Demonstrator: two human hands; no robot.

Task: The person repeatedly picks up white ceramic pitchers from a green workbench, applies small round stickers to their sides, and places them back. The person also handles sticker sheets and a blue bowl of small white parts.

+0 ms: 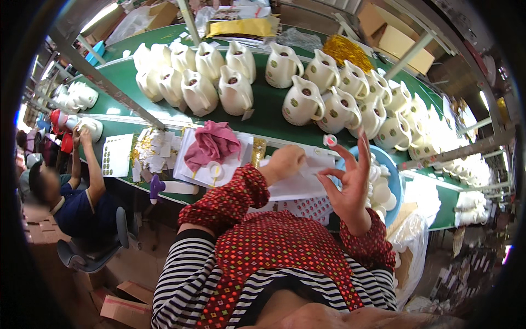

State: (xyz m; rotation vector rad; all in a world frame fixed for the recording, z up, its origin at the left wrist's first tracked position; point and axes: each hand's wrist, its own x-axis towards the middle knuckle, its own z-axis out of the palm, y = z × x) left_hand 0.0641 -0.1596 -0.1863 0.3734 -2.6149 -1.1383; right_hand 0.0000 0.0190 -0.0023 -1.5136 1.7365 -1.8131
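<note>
My left hand [286,163] is closed with the knuckles up, over white paper [290,189] at the table's near edge. Whatever its curled fingers may hold is hidden. To its right, my right hand [350,183] is raised with fingers spread. At its index fingertip shows a small round white sticker [330,140] with a red mark. Below my hands, partly covered by my apron, lies a sheet of small red round stickers [309,209]. A light-blue basin [401,183] beside my right hand holds several white round parts [382,193].
Rows of cream jugs [235,90] with green round emblems [293,104] on some stand on the green table [263,123]. A pink cloth [212,144], paper scraps [156,151] and a purple-handled tool [157,186] lie leftward. A co-worker [85,205] handles a jug at left. Metal posts [104,82] rise nearby.
</note>
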